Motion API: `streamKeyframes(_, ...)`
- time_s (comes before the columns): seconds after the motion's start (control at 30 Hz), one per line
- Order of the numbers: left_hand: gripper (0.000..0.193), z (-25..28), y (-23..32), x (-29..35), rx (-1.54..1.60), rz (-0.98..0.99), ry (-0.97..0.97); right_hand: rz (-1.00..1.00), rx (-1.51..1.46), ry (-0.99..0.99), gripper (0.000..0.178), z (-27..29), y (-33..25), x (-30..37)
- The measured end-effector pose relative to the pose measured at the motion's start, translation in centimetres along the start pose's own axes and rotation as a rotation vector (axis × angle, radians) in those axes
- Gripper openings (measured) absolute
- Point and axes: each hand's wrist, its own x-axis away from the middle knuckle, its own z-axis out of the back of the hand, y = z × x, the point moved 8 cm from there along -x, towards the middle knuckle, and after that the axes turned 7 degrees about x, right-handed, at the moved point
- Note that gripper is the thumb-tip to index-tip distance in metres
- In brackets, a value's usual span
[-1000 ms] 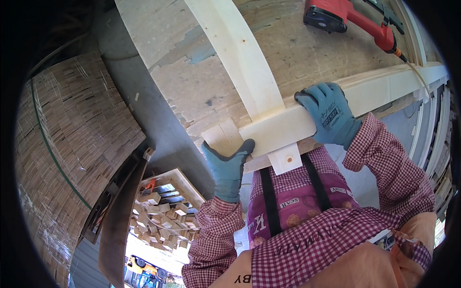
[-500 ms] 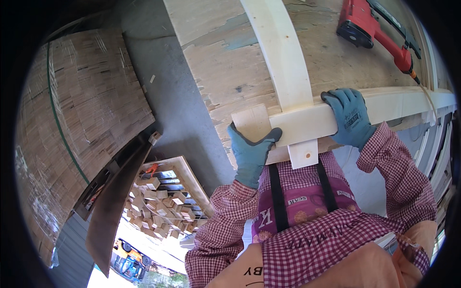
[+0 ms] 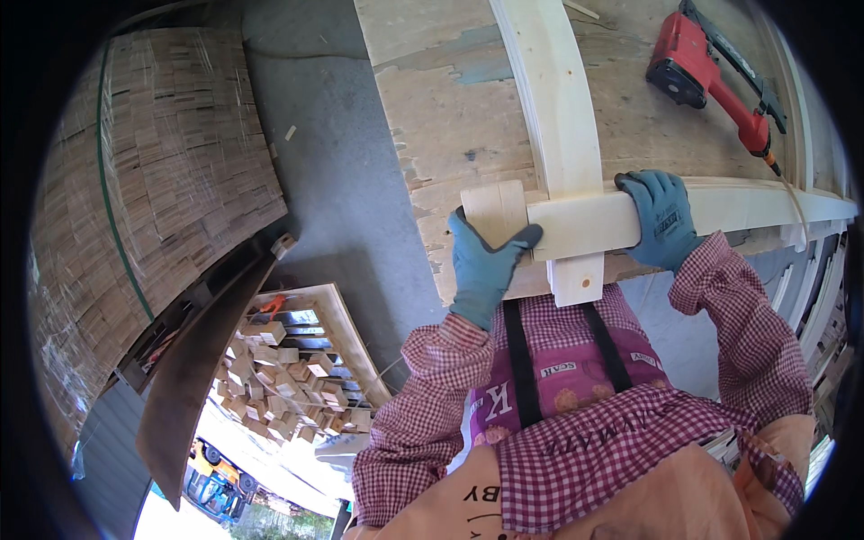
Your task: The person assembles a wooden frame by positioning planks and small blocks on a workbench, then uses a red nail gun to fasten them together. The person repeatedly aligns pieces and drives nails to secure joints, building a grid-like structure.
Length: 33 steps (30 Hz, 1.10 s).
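My left hand [image 3: 486, 265], in a blue-grey work glove, grips a short pale wooden block [image 3: 494, 212] between thumb and fingers. The block sits against the left end of a long wooden board [image 3: 585, 225] that runs off to the right. My right hand [image 3: 664, 220], gloved alike, is closed over that board, fingers across its far edge. Under the board passes a crossing plank [image 3: 562, 108] pointing away from me. A pale wooden end piece [image 3: 578, 277] with a knot sticks out on my side of the board. The fingers' undersides are hidden.
A red nail gun [image 3: 697, 72] with a hose lies on the worn plywood worktop [image 3: 450, 117] at the far right. A wrapped stack of wood [image 3: 180, 135] stands at the left. Below it, a crate frame [image 3: 360, 346] holds several loose wooden blocks [image 3: 288, 382].
The whole view has shifted, so worktop and hands appear farther right. The block now looks straighter against the board's end. Both hands keep their hold.
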Motion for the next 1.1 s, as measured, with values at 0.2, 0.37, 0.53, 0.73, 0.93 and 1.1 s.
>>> streamKeyframes(0.2,0.078,4.5,-4.0,-1.9,0.13,-0.101,0.131,-0.021,0.002,-0.013,0.076,-0.2,0.3,0.2)
streamKeyframes(0.37,0.088,5.4,-2.1,0.3,-0.762,-0.207,0.428,0.011,0.028,-0.018,0.08,-0.4,0.2,-0.1)
streamKeyframes(0.53,0.066,3.5,1.7,1.9,-0.554,-0.462,0.514,0.026,0.057,0.023,0.084,-1.0,0.6,0.4)
streamKeyframes(0.73,0.049,-5.7,-11.9,-1.0,0.514,0.314,0.236,0.042,0.061,0.019,0.084,0.1,-0.1,0.1)
streamKeyframes(0.93,0.066,-5.8,-6.0,-2.5,0.229,0.271,0.274,-0.023,-0.007,0.029,0.073,0.3,-0.1,-0.1)
streamKeyframes(1.1,0.065,-6.1,-9.8,-2.7,0.524,0.362,0.266,0.028,-0.05,0.084,0.065,0.9,-0.8,0.0)
